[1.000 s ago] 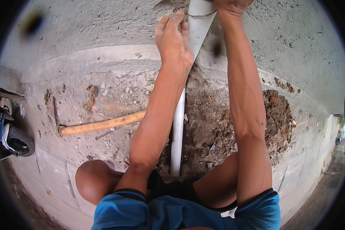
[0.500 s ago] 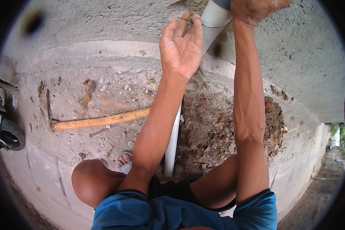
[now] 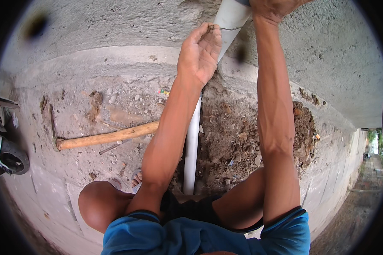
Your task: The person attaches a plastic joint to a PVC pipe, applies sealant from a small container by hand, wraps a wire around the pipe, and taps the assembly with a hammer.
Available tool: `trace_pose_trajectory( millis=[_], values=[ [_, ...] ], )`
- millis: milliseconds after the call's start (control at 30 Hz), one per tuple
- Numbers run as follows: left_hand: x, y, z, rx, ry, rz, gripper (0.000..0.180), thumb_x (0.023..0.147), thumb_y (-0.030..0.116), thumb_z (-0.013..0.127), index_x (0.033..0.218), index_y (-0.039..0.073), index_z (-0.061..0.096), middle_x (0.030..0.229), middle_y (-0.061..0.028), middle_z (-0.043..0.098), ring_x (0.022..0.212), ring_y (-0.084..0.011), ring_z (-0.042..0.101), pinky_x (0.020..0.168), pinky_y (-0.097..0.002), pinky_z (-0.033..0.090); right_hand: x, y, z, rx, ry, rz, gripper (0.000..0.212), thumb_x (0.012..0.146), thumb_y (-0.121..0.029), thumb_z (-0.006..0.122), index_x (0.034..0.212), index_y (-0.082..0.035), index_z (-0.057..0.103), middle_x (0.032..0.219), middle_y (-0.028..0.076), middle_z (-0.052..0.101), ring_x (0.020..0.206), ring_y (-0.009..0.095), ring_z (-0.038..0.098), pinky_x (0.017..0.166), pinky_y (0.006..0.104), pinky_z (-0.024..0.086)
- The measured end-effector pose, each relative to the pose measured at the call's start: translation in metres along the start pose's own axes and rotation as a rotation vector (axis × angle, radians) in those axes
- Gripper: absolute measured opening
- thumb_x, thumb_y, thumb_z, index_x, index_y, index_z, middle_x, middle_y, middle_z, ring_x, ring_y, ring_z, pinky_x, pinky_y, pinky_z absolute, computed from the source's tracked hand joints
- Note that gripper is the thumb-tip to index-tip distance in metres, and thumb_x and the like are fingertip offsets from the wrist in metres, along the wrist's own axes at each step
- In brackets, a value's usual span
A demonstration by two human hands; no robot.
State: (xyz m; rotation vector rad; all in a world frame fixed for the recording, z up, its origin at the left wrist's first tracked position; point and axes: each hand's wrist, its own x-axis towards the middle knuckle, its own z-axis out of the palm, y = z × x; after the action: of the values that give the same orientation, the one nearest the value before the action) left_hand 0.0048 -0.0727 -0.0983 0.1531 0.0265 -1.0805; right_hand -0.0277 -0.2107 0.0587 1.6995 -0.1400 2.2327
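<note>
Left hand (image 3: 200, 53): grip, spread open moments earlier, was found curled, apparently pinching the wire (image 3: 231, 29); its control was judged improved. The wire was seen crossing the white pipe (image 3: 232, 17), between the hands. Right hand (image 3: 276, 8) was cropped; grip could not be told.

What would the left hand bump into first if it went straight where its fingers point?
Most likely the thin wire across the white pipe, right at the tips of the left hand, perhaps touching it; depth is unclear. Beyond looks like rough wall.
</note>
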Motion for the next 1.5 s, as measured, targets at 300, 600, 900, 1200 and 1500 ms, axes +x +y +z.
trace_pose_trajectory(
  millis=[300, 600, 900, 1200, 1500],
  values=[
    [0.003, 0.02, 0.002, -0.011, 0.098, -0.232, 0.016, 0.102, 0.017, 0.061, 0.105, 0.002, 0.06, 0.094, -0.0057, 0.064, 0.069, -0.0106, 0.059, 0.052, -0.0191, 0.049, 0.0, -0.004, 0.002, 0.013, 0.024, 0.0, 0.025, 0.1, -0.018, 0.056, 0.11, 0.001, 0.067, 0.114, 0.018, 0.058, 0.121, 0.038, 0.049, 0.113, 0.0521, 0.032],
    [0.003, 0.029, 0.021, 0.318, 0.268, -0.187, 0.016, 0.101, 0.023, 0.064, 0.101, 0.007, 0.061, 0.084, 0.0009, 0.054, 0.065, -0.0107, 0.04, 0.056, -0.0254, 0.032, 0.002, -0.004, 0.001, 0.005, 0.023, -0.004, 0.023, 0.098, -0.017, 0.057, 0.109, 0.001, 0.067, 0.116, 0.019, 0.058, 0.12, 0.038, 0.049, 0.113, 0.0533, 0.032],
    [0.012, 0.031, 0.033, 0.058, 0.317, -0.272, 0.014, 0.103, 0.019, 0.058, 0.104, 0.006, 0.055, 0.082, 0.0003, 0.042, 0.067, -0.0119, 0.037, 0.061, -0.0262, 0.033, 0.004, -0.008, -0.004, 0.009, 0.003, 0.021, 0.024, 0.099, -0.018, 0.056, 0.11, 0.001, 0.066, 0.115, 0.019, 0.056, 0.122, 0.039, 0.047, 0.112, 0.0528, 0.032],
    [0.019, 0.04, 0.043, -0.045, 0.343, -0.265, 0.018, 0.108, 0.021, 0.05, 0.102, 0.005, 0.055, 0.085, -0.0011, 0.046, 0.072, -0.0141, 0.043, 0.068, -0.0289, 0.039, 0.017, -0.02, -0.021, 0.073, 0.008, 0.141, 0.028, 0.101, -0.017, 0.054, 0.118, 0.003, 0.063, 0.117, 0.023, 0.058, 0.122, 0.041, 0.051, 0.108, 0.0484, 0.037],
    [0.023, 0.043, 0.027, -0.07, 0.323, -0.276, 0.015, 0.105, 0.018, 0.056, 0.103, 0.003, 0.056, 0.085, -0.0033, 0.048, 0.07, -0.0138, 0.047, 0.069, -0.0289, 0.043, -0.155, -0.087, -0.312, -0.688, -0.64, 0.976, 0.032, 0.104, -0.029, 0.056, 0.103, 0.001, 0.068, 0.097, 0.016, 0.063, 0.095, 0.034, 0.056, 0.087, 0.0475, 0.045]
  ],
)
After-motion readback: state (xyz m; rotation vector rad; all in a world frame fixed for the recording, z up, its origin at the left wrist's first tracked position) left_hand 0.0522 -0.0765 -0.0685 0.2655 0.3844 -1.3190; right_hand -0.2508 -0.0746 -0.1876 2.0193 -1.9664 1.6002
